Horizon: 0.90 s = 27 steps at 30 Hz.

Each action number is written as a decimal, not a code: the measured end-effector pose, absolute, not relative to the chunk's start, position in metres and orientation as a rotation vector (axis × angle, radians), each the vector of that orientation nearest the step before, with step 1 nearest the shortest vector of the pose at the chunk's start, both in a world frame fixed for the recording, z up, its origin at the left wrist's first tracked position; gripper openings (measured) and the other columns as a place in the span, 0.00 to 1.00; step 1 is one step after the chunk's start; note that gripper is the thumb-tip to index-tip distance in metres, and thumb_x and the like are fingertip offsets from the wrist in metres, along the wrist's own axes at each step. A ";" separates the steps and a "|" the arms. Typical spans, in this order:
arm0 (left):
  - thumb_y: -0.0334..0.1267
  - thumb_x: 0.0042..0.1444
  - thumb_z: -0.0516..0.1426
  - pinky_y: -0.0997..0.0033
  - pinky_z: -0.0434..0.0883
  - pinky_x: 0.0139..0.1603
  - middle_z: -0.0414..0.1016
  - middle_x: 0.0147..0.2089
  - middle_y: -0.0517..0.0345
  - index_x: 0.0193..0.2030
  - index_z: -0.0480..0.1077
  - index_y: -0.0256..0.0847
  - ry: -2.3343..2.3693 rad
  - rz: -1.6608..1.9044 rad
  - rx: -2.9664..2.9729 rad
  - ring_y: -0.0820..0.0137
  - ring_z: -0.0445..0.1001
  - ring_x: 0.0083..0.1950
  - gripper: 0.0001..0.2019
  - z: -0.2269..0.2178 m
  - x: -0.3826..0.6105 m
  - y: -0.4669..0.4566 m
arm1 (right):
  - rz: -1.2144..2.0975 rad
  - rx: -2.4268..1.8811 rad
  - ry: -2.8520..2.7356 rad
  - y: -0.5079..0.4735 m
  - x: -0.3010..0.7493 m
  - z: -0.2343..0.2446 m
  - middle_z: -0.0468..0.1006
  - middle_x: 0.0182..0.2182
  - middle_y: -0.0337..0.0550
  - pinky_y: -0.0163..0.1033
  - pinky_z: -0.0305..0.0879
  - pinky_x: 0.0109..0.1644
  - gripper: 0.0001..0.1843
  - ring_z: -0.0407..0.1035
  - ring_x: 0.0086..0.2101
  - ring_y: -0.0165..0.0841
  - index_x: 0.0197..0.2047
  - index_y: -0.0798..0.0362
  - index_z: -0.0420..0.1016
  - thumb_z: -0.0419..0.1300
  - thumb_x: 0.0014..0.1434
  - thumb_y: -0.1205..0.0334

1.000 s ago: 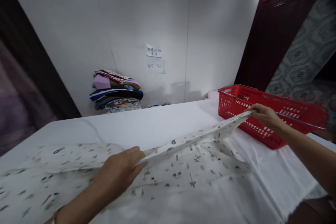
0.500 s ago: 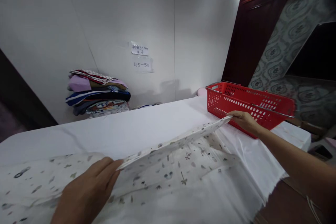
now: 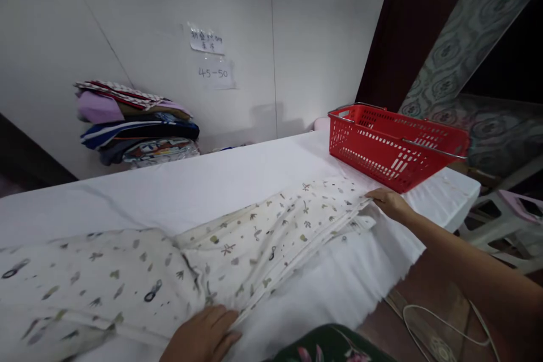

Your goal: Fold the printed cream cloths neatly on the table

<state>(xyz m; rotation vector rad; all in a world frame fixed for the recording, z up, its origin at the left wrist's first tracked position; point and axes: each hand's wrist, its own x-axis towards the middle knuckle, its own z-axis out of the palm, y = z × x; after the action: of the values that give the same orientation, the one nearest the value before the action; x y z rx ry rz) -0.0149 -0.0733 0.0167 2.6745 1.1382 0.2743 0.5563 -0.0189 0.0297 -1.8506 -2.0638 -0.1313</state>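
Observation:
A white cloth with a small leaf and figure print [image 3: 271, 232] lies across the table, folded over along its length and wrinkled near the middle. My right hand [image 3: 391, 205] pinches its far right end, close in front of the red basket. At the near edge, low in the view, my left hand [image 3: 203, 335] has its fingers curled on the cloth's edge. More of the same printed cloth spreads to the left, partly bunched and leaving the view. Whether it is a garment or a sheet I cannot tell.
A red plastic basket [image 3: 394, 150] with metal handles stands at the table's right end. Folded clothes [image 3: 138, 124] are stacked against the wall at the back left. The white table cover [image 3: 237, 167] hangs over the front edge. A pale cable [image 3: 445, 331] lies on the floor.
The raised edge of the printed cloth has come down towards me, folding the cloth over. My left hand has moved right and nearer. The camera view has tilted down.

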 end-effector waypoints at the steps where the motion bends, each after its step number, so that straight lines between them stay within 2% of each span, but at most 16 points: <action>1: 0.44 0.59 0.48 0.69 0.73 0.37 0.77 0.35 0.60 0.39 0.73 0.52 1.164 0.267 2.638 0.67 0.75 0.37 0.12 0.018 -0.013 -0.074 | -0.135 -1.854 -2.061 -0.022 0.557 0.027 0.80 0.36 0.46 0.42 0.70 0.44 0.16 0.73 0.39 0.38 0.39 0.51 0.78 0.50 0.53 0.66; 4: 0.43 0.61 0.45 0.71 0.72 0.38 0.76 0.36 0.61 0.37 0.73 0.51 1.240 0.246 2.516 0.69 0.74 0.37 0.15 0.024 -0.004 -0.074 | -0.157 -1.849 -2.042 -0.026 0.561 0.023 0.79 0.37 0.45 0.41 0.70 0.44 0.17 0.73 0.40 0.38 0.40 0.50 0.78 0.50 0.53 0.67; 7: 0.44 0.61 0.46 0.73 0.71 0.38 0.75 0.38 0.61 0.38 0.73 0.49 1.324 0.226 2.423 0.70 0.73 0.39 0.14 0.024 0.005 -0.074 | -0.182 -1.816 -2.049 -0.028 0.565 0.017 0.79 0.38 0.46 0.42 0.70 0.44 0.17 0.73 0.40 0.38 0.40 0.52 0.77 0.50 0.53 0.67; 12: 0.43 0.58 0.51 0.69 0.69 0.42 0.74 0.42 0.57 0.42 0.72 0.47 1.334 0.225 2.499 0.66 0.72 0.43 0.11 0.019 0.016 -0.074 | -0.213 -1.771 -2.054 -0.029 0.569 0.007 0.79 0.37 0.47 0.44 0.70 0.43 0.16 0.72 0.39 0.39 0.41 0.53 0.77 0.50 0.54 0.65; 15: 0.41 0.59 0.50 0.68 0.68 0.40 0.73 0.39 0.58 0.40 0.72 0.46 1.278 0.177 2.496 0.66 0.72 0.41 0.11 0.022 0.022 -0.071 | -0.210 -1.767 -2.046 -0.029 0.570 0.002 0.79 0.37 0.47 0.44 0.70 0.43 0.16 0.72 0.39 0.39 0.41 0.53 0.77 0.50 0.54 0.65; 19: 0.41 0.61 0.46 0.73 0.67 0.36 0.72 0.33 0.60 0.32 0.71 0.45 1.232 0.165 2.311 0.70 0.71 0.36 0.14 0.034 0.024 -0.061 | -0.204 -1.794 -2.023 -0.030 0.570 -0.001 0.79 0.38 0.46 0.43 0.70 0.44 0.17 0.72 0.40 0.39 0.42 0.51 0.77 0.51 0.53 0.66; 23: 0.41 0.62 0.45 0.76 0.67 0.34 0.70 0.31 0.61 0.30 0.66 0.42 1.201 0.409 2.215 0.72 0.70 0.33 0.13 0.054 0.019 -0.057 | -0.185 -1.797 -2.012 -0.031 0.568 -0.001 0.79 0.37 0.45 0.43 0.70 0.45 0.17 0.72 0.40 0.38 0.41 0.51 0.77 0.51 0.52 0.68; 27: 0.38 0.62 0.45 0.77 0.69 0.39 0.71 0.38 0.57 0.35 0.64 0.42 1.048 0.706 2.342 0.72 0.71 0.39 0.09 0.070 0.012 -0.065 | -0.167 -1.808 -1.993 -0.032 0.568 0.000 0.79 0.37 0.43 0.43 0.70 0.45 0.18 0.72 0.40 0.37 0.41 0.49 0.77 0.51 0.51 0.69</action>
<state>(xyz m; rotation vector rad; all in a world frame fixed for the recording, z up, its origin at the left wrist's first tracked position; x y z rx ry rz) 0.0124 -0.0650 0.0704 2.3418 1.0475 0.7064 0.5677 -0.0319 0.0004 -1.8081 -1.9930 -0.1675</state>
